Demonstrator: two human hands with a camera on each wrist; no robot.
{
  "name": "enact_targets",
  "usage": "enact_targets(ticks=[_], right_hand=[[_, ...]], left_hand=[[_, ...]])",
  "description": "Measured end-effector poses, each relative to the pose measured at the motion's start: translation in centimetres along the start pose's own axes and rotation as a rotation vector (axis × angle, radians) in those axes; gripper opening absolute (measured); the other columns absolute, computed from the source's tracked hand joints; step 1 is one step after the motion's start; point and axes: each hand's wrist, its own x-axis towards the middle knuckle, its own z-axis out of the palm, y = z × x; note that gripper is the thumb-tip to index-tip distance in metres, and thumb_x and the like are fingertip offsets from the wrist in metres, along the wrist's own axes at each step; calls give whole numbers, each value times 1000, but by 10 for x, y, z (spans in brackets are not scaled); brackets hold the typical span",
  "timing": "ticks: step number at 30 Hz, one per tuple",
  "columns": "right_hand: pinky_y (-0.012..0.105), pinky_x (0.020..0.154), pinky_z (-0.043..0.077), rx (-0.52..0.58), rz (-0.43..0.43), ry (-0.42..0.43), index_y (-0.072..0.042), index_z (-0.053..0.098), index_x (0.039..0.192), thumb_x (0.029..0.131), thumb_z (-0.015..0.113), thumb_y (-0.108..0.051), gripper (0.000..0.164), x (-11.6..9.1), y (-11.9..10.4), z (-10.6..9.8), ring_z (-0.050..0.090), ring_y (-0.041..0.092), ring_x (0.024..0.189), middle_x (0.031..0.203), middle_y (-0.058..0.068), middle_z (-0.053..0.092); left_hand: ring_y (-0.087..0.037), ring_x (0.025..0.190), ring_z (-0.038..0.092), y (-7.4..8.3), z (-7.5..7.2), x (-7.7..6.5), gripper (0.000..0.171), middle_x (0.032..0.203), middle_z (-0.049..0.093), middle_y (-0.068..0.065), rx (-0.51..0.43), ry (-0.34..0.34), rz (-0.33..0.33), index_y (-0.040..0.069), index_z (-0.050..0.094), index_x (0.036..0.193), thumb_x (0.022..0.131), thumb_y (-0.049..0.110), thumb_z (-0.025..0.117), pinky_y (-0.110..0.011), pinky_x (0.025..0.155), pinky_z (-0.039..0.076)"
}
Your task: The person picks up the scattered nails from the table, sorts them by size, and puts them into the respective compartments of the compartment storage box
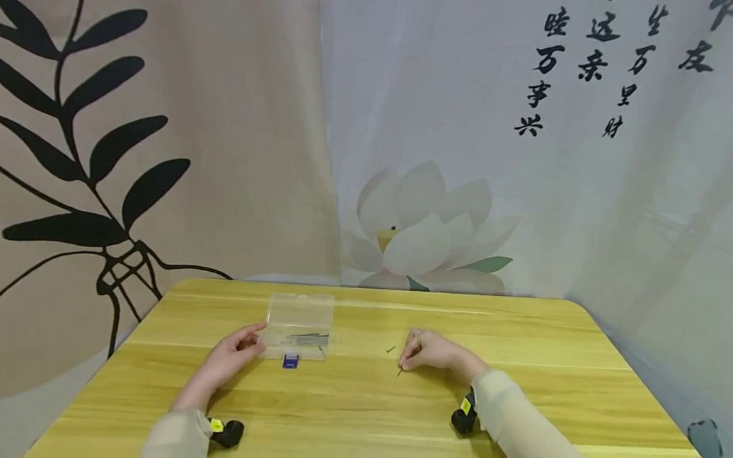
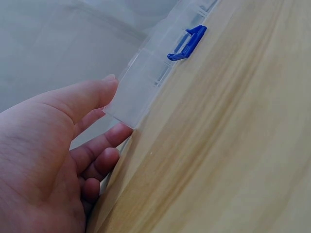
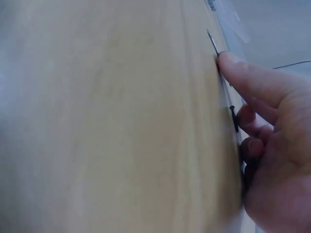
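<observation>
A clear plastic box (image 1: 299, 323) stands with its lid raised on the table, a blue latch (image 1: 290, 361) at its front edge. My left hand (image 1: 236, 355) holds the box's left end, thumb and fingers around its corner in the left wrist view. Several thin dark nails (image 1: 309, 339) lie inside the box. Between thumb and fingertips, my right hand (image 1: 431, 352) pinches a thin dark nail (image 3: 213, 41), its pointed end sticking out past the thumb. Another short dark nail (image 1: 391, 349) lies on the table to the left of this hand; the right wrist view shows its small head.
The wooden table (image 1: 339, 433) has rounded far corners and backs onto a hanging cloth (image 1: 439, 106) printed with a lotus and dark characters. Black wrist cameras (image 1: 226, 433) sit on both forearms, close above the tabletop.
</observation>
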Motion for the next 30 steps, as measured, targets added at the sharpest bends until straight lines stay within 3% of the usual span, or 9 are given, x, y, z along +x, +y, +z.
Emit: enact_targets(ticks=[8,17,30], right_hand=[[31,81,45,60,43,27,-3,76,90,90,69,-10,10,5,-6,-13,55,17,91,95,3,63],[43,90,46,127,68,109,2,71,103,93,66,-15,20,20,-20,-40,59,22,100,106,7,66],[48,94,43,87,60,132,4,70,107,94,66,-16,25,50,-51,-61,59,23,101,106,8,65]], left_hand=[[-25,106,51,-3,-2,-1,52,121,57,-13,1,11,0,8,47,143,97,26,62,-42,90,40],[-26,106,51,0,-2,1,53,120,58,-13,-2,20,4,9,48,144,97,28,62,-42,90,40],[-28,109,52,3,-2,-3,51,120,58,-14,-20,25,-6,7,48,143,97,25,62,-46,92,40]])
